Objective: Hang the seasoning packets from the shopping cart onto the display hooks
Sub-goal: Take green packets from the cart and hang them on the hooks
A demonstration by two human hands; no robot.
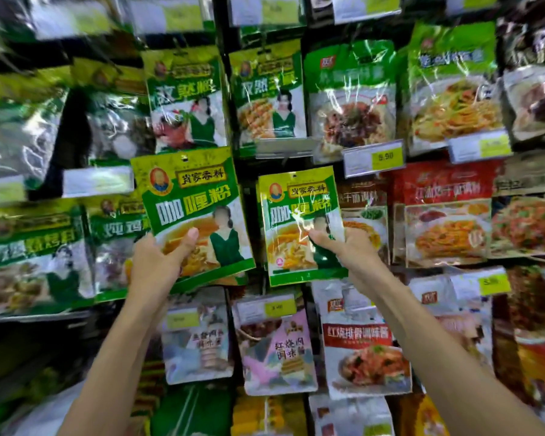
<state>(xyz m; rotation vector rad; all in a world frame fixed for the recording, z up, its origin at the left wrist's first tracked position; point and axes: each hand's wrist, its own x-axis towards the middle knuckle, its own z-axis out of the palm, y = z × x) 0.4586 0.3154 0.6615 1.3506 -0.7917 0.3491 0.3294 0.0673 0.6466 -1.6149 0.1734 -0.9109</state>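
Up against the wall of hanging seasoning packets, a person is stretching both bare arms toward the display. Their left hand [156, 262] is holding a green curry powder packet [189, 202] by its lower left corner, with the thumb pressing flat on the front and the other fingers hidden behind. The packet is leaning with its top to the left, its hang hole showing at the top edge, and it is overlapping the packets behind. Just beside it, the right hand [343, 250] is pinching the lower right of a second curry powder packet [296, 215], fingers curling round the edge and creasing the film. Whether that one is sitting on a hook, I cannot tell. A cumin powder packet [186, 99] is hanging directly above the left one, and a yellow price tag [373, 158] is showing up to the right.
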